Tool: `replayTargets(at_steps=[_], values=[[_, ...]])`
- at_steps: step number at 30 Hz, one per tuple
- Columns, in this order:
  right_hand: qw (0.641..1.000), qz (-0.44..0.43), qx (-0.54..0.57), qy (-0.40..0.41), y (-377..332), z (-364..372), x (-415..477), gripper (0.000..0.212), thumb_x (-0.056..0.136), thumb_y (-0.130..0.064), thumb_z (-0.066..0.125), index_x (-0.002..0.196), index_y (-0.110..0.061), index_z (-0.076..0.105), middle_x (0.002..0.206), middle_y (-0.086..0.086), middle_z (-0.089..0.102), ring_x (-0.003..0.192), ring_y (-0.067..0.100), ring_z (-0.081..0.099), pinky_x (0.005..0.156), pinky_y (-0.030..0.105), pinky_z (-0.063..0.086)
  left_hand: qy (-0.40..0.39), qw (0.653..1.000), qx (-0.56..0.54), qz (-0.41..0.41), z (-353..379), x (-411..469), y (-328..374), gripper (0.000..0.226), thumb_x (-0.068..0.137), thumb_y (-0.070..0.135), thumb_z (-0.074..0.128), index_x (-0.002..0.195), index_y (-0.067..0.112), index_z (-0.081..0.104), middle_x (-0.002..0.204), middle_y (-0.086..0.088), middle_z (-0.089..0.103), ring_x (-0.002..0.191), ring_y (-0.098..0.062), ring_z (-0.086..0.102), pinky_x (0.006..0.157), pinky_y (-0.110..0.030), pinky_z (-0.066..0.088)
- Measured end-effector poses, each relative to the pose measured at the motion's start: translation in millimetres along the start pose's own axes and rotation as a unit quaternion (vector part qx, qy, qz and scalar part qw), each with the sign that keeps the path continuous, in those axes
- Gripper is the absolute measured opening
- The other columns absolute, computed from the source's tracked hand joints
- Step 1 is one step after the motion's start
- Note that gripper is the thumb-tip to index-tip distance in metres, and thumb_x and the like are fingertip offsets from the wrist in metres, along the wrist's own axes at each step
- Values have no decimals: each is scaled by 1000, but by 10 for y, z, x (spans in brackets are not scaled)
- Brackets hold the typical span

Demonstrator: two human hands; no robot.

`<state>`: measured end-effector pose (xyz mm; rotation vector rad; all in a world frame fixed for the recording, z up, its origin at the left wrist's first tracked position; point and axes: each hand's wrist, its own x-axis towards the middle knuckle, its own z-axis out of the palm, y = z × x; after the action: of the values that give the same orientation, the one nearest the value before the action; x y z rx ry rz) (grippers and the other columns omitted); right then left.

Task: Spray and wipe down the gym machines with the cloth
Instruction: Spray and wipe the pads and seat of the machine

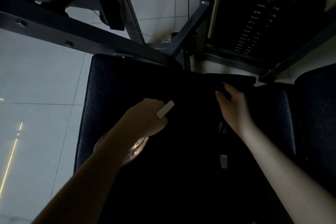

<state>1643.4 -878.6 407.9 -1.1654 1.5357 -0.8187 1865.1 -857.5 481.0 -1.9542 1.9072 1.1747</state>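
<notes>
My left hand (147, 117) grips a spray bottle over the black padded seat (109, 96) of a gym machine. The bottle's white nozzle (165, 108) sticks out past my fingers and points to the upper right. Its clear body (135, 149) shows below my wrist. My right hand (233, 102) is at the far right edge of the seat, fingers curled around a dark cloth (222, 90) that is hard to make out in the dim light. The middle of the seat lies in deep shadow.
Grey steel frame bars (76, 31) cross above the seat. A black weight stack (258, 29) with printed numbers and chrome guide rods stands at the upper right. Another dark pad (316, 107) sits on the right. Pale floor tiles (36, 87) lie to the left.
</notes>
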Motion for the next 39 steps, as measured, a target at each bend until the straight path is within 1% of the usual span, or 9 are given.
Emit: replayTargets(at_steps=[4,9,18,23,26,28,31,34,39], values=[[1000,3,-26,-3,51,17,-17,34,95,-8,48,128,-11,57,114,-3,62,106,4,53,75,-3,36,-4,999,-21,26,114,-183,-3,17,85,23,55,87,7,61,77,-6,63,67,-22,59,62,-32,46],[999,27,-29,-35,122,-4,32,34,96,-14,48,128,-14,58,117,1,63,111,13,57,89,21,41,-23,997,40,64,336,-381,-40,11,91,15,56,82,20,52,67,12,48,61,-7,52,62,-27,45],[996,53,-30,-61,132,25,19,36,96,-12,47,131,-11,56,114,7,63,108,18,57,89,25,41,-89,992,66,61,540,-686,-235,11,90,35,52,84,27,58,63,15,47,54,4,48,55,-13,34],[992,65,-49,-99,173,46,-22,38,97,-14,47,134,-15,52,123,3,60,114,13,54,93,23,40,-43,997,-5,57,478,-702,-282,6,91,15,58,96,16,61,73,9,54,59,-4,51,60,-14,43],[991,42,-42,-117,167,117,-55,40,98,-15,43,138,-12,46,133,8,53,123,16,48,105,29,36,11,997,-58,56,333,-678,-263,14,89,18,57,100,9,60,81,0,61,66,-13,59,66,-34,53],[983,-33,-133,-126,286,266,-193,50,94,-25,37,141,-9,41,144,12,43,132,23,38,110,32,26,55,994,-74,56,308,-684,-257,13,87,15,57,95,5,61,80,-4,61,66,-19,60,64,-40,53],[950,-116,-259,-128,564,392,-391,59,90,-29,29,147,-12,29,155,9,23,142,27,19,114,31,11,99,991,-70,60,376,-718,-285,10,85,10,62,82,18,56,72,5,57,58,-8,55,56,-25,44],[964,-99,-230,-92,666,357,-288,56,92,-24,29,147,-12,29,155,8,24,144,28,16,116,31,9,121,989,-54,64,439,-748,-288,16,85,12,62,80,24,52,67,11,52,54,-2,53,54,-14,37],[966,-71,-247,22,500,848,-460,51,96,-16,32,147,-12,28,155,9,24,144,27,16,118,43,13,143,984,-88,55,376,-794,-287,13,84,19,59,94,12,63,75,4,63,60,-12,60,60,-35,52]])
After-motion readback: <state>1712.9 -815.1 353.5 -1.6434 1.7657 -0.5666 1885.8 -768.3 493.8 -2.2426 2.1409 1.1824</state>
